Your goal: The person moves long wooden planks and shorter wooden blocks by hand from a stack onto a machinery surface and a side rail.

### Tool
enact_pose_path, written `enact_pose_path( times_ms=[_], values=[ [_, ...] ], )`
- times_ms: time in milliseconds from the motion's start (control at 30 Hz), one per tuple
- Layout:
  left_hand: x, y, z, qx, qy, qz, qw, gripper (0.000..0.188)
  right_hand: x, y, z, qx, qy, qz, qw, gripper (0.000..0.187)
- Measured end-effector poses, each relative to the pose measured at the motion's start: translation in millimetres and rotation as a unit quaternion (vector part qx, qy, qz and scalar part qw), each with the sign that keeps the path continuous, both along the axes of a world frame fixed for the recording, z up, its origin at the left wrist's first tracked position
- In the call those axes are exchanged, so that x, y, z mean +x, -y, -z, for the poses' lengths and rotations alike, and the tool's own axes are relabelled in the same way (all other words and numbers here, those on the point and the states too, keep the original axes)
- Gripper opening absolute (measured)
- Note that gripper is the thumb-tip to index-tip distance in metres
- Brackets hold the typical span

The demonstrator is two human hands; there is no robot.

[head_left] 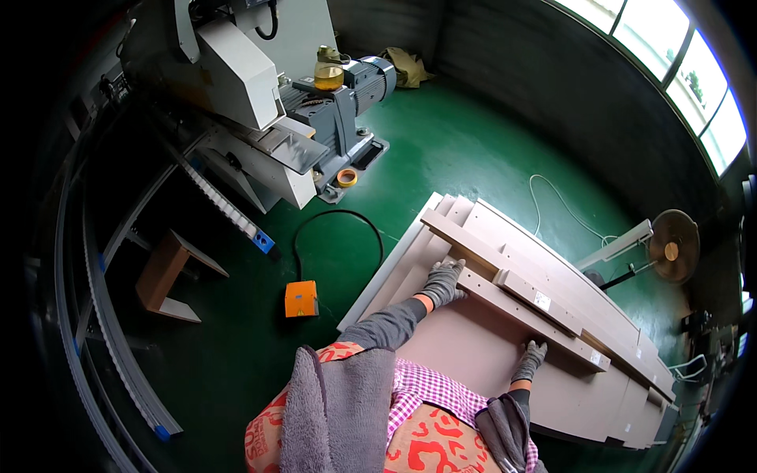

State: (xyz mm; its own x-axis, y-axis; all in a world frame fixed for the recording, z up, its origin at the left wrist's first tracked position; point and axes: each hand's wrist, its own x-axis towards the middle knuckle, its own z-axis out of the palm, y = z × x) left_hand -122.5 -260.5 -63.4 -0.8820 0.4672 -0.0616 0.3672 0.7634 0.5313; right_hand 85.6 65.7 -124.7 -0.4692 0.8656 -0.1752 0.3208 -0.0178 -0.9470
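both gloved hands rest on one long, narrow board (524, 307) atop a stack of pale panels (489, 355): the left hand (443, 284) lies flat with fingers curled over the strip's near end, the right hand (530, 360) presses fingertips against its edge further along. neither hand is seen wrapped fully around the piece, so the hold looks like a light, fingers-down contact rather than a firm clasp.

the board lies diagonally across the top of the stack, beside a second, thicker strip (505, 272) running parallel just beyond it. the stack sits on the green floor (449, 158), near an orange foot pedal (301, 299) with its black cable looping toward a grey woodworking machine (268, 102). a standing fan (670, 246) is at the far side.

the step in hand appears to be picking up or sliding that single strip off the pile. the next move would likely call for closing both hands around the edges and lifting evenly, since a long thin piece may sag or swing, and for clearing the neighbouring strip without dragging it along.
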Motion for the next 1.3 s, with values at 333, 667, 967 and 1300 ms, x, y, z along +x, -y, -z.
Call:
enact_pose_path(
  times_ms=[333, 667, 967, 1300],
  values=[
    [-22, 134, 16, 0.057, -0.021, -0.046, 0.997, 0.094, 18, 98, -4, 0.460, 0.199, -0.138, 0.854, 0.037],
    [-62, 299, -20, 0.060, -0.235, -0.230, 0.942, 0.075, 14, 105, -3, 0.467, 0.253, -0.147, 0.835, 0.041],
    [-121, 363, -66, 0.058, -0.336, -0.275, 0.899, 0.077, -1, 164, -16, 0.445, 0.309, -0.184, 0.820, 0.054],
    [-208, 367, -108, -0.194, -0.216, -0.252, 0.923, 0.115, -5, 178, -20, 0.465, 0.283, -0.145, 0.826, 0.052]
  ],
)
